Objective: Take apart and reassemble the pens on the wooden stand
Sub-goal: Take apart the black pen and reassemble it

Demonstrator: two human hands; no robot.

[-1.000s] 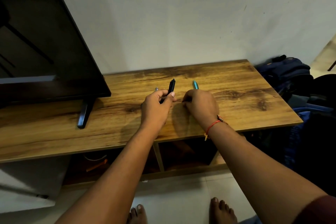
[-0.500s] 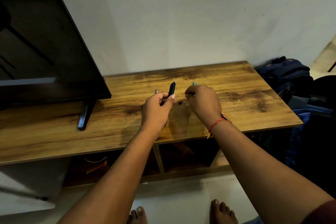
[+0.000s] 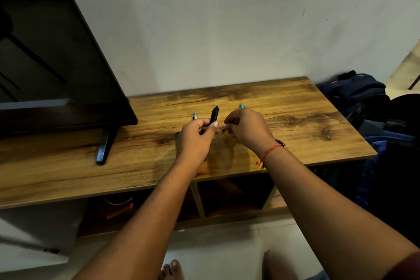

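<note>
My left hand (image 3: 198,137) grips a black pen (image 3: 214,114) that points up and away over the wooden stand (image 3: 295,127). My right hand (image 3: 246,128) is just to its right, with the fingers curled and pinching a small dark pen part (image 3: 224,129) near my left thumb. Behind my right hand the tip of a teal pen (image 3: 241,105) pokes out. A silver-tipped pen (image 3: 194,115) lies on the stand behind my left hand. Most of both lying pens is hidden by my hands.
A dark television (image 3: 52,70) stands on the left of the stand on a black foot (image 3: 105,146). The white wall (image 3: 227,25) rises behind. Dark bags (image 3: 363,98) are piled at the right end. Open shelves (image 3: 231,195) lie below the top.
My right hand has lifted off the stand and now holds a small dark part close to my left thumb. My left hand keeps the black pen, raised slightly.
</note>
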